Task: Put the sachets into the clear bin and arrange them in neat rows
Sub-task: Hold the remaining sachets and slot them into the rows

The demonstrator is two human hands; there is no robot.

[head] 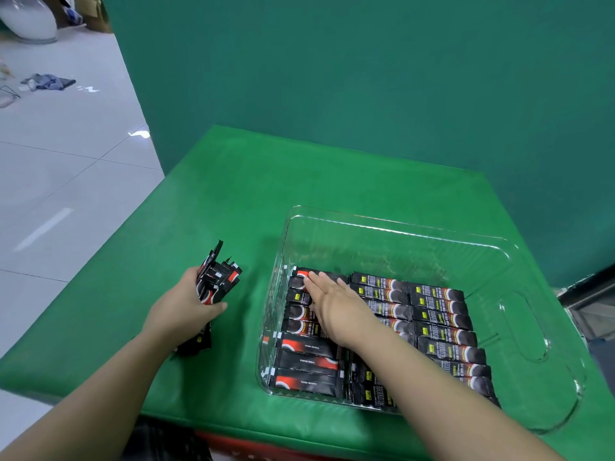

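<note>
Left hand point(184, 309) grips a bundle of sachets point(213, 287), fingers and thumb curled round it. Bundle stands tilted on the green table cover point(233, 181), just left of the clear bin point(519, 324). Ends fan out at the top; exact count in the bundle can't be told, several at least.

Right hand point(332, 306) is inside the bin, fingers straight and flat, pressing on the far end of the left column of sachets point(311, 359). Nothing held in it.

Sachets: slim flat foil sticks, glossy black with a red-orange swoosh, white print, small yellow tag on some.

Bin: 1, transparent hard plastic, rectangular, rounded corners, flared rim, cut-out handle slot in the right wall. Sits on the right half of the table.

Inside: 3 columns of sachets lying flat, side by side, each stick running left-right.
- Left column: roughly 8 visible, partly under the hand.
- Middle column point(379, 281): mostly hidden by the forearm, no count.
- Right column point(442, 334): about 9 visible, near end cut off by the arm.

Far third of the bin floor is bare.

Table cover: smooth green sheet. Green wall behind, white tiled floor at left.
</note>
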